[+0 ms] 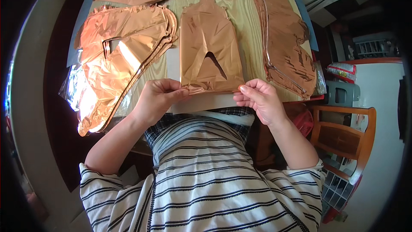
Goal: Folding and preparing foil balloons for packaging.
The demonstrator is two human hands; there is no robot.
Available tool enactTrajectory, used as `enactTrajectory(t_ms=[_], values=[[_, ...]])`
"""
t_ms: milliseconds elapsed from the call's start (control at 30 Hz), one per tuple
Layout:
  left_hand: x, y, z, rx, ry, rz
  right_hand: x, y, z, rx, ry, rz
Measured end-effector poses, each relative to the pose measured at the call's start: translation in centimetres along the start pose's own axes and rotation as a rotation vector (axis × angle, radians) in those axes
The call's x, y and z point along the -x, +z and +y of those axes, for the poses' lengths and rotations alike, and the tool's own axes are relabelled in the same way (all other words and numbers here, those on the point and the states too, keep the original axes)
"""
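— Hands first: where are they?
— Left hand (158, 99) at seven o'clock, right hand (259, 99) at five, each pinching a near corner of the flat rose-gold foil letter balloon (207, 47), likely to keep it taut on the wooden table (240, 13).
— Beyond?
— Crumpled rose-gold foil balloons (120, 56) at ten o'clock, long ones (285, 43) at two.

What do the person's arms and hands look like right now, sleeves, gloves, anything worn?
Both hands are bare: no gloves, rings or watch show on the left hand or the right hand. The forearms are uncovered too. Short sleeves of a white top with thin dark horizontal stripes end near the elbows.
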State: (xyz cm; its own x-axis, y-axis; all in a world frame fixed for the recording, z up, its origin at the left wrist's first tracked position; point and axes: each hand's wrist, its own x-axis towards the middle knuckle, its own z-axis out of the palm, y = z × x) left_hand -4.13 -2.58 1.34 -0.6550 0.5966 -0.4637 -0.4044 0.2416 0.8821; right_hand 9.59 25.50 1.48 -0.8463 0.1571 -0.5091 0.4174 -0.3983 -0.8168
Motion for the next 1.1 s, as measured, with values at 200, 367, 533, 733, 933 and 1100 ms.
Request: enactTrajectory(t_ms=[200,367,533,733,933,1100], values=[[0.8,1.3,0.2,-0.014,0.088,0.071,-0.5,-0.5,0.2,0.053,-0.003,-0.007],[1.8,2.0,0.2,-0.359,0.273,0.199,-0.7,-0.6,0.0,0.069,0.025,0.0],[1.5,1.4,-0.1,-1.164,0.836,0.333,-0.6,-0.4,-0.4,0.103,0.053,0.016],[0.4,0.9,0.3,-1.191,1.08,0.123,-0.7,-0.1,-0.8,0.143,0.08,0.028],[0.1,-0.1,-1.7,-1.196,1.121,0.046,-0.7,0.1,-1.0,0.176,0.078,0.046],[0.1,-0.2,-1.8,-1.221,1.15,0.057,-0.6,0.3,-1.0,0.204,0.056,0.059]])
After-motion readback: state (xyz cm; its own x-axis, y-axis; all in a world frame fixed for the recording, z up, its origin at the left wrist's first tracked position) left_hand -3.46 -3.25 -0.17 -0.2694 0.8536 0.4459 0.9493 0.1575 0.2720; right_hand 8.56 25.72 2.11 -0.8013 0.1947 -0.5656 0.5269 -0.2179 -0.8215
